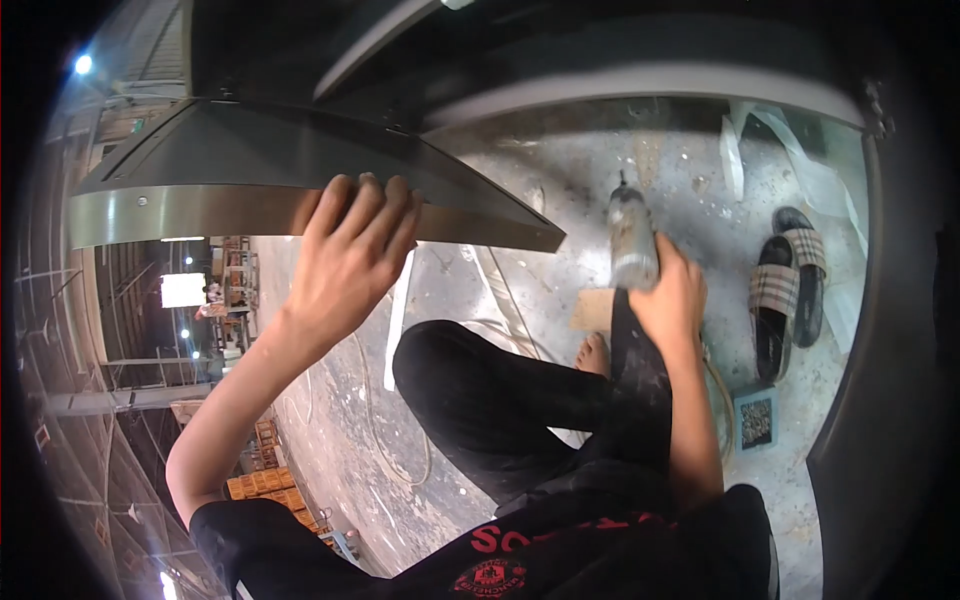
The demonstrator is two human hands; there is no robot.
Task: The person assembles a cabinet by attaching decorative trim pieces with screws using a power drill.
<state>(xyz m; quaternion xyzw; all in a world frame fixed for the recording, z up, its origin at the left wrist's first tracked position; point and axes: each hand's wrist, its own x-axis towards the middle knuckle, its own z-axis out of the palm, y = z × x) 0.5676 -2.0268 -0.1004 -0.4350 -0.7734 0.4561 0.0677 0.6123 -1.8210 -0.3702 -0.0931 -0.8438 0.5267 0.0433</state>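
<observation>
A dark door-like panel (260, 150) with a brushed, metallic-looking edge juts out at the upper left. My left hand (350, 245) is closed over that edge, its fingers curled onto the top face. A screw head (142, 201) shows near the edge's left end. My right hand (672, 295) grips a power drill (631, 235) with a worn grey body. Its narrow tip points up and away from me, apart from the panel. The handle is mostly hidden by my fingers.
A dark cabinet-like frame (640, 40) spans the top. Plaid slippers (774, 290) lie right on the stained floor, near a printed code card (757, 420) and white wrapping strips (800, 160). A hose (385, 450) curls left of my bent leg (490, 390). Orange stacked pieces (268, 485) stand farther left.
</observation>
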